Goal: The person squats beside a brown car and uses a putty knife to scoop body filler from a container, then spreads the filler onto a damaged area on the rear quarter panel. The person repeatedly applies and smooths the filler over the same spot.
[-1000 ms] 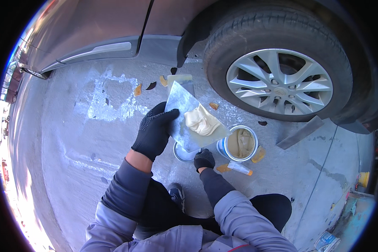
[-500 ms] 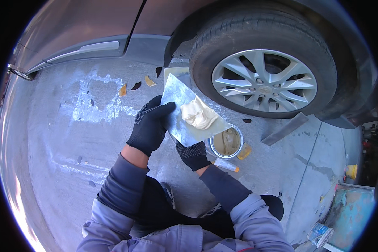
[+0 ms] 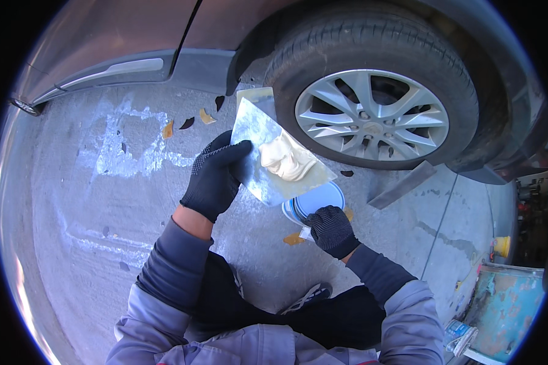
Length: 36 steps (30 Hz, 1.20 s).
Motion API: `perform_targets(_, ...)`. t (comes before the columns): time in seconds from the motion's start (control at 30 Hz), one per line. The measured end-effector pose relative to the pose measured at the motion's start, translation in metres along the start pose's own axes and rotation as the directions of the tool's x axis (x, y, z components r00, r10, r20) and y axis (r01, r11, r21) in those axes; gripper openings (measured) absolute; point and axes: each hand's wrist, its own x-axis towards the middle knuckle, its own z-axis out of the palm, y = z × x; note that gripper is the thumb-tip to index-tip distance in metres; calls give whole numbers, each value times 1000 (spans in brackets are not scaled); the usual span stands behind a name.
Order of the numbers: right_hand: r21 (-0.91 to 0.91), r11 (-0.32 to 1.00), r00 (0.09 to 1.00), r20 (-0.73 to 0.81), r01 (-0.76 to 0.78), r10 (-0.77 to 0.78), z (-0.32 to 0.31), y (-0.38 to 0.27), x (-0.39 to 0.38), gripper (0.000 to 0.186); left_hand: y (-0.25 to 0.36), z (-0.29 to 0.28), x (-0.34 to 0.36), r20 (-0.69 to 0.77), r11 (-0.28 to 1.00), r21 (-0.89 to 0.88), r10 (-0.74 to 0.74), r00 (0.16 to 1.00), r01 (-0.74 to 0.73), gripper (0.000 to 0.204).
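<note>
My left hand (image 3: 212,176), in a black glove with dotted grip, is closed on the left edge of a flat grey-white plate (image 3: 257,131). A mound of cream-coloured paste (image 3: 288,160) lies on the plate. Behind its top corner shows part of another pale board (image 3: 257,93). My right hand (image 3: 333,231), gloved alike, is curled low over a white tube (image 3: 306,233), of which only one end shows. Touching that hand is a round tin (image 3: 291,211) with a light blue disc-shaped lid (image 3: 321,199) over its top; the plate hides part of the tin.
A car's wheel (image 3: 371,125) and dark body panel (image 3: 115,36) stand close ahead. Broken amber and black pieces (image 3: 187,123) lie on the concrete floor (image 3: 134,207). A grey angled bar (image 3: 402,185) rests by the tyre. At right are a worn turquoise box (image 3: 505,304) and a small can (image 3: 460,337).
My right hand has moved from under the plate to the right and down, onto the tube. The tin's open top, with beige paste showing, is now covered by the blue lid.
</note>
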Motion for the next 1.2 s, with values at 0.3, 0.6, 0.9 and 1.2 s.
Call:
perform_targets(0.3, 124, 968, 965, -116, -220, 234, 22, 2, -5, 46, -8, 5, 6, -54, 1000, 22, -13, 998, 15, 44)
perform_targets(0.6, -78, 797, 490, 751, -599, 442, 65, 56, -61, 48, -40, 7, 22, 52, 936, 340, -122, 991, 97, 41)
perform_targets(0.9, -127, 764, 674, 395, -633, 624, 155, 45, -103, 26, -114, -1, 48, 289, 621, 784, -327, 900, -26, 51)
perform_targets(1.2, -8, 707, 621, 472, -707, 626, 136, 49, -120, 53, -197, -24, 65, 310, 728, 686, -305, 901, 11, 32)
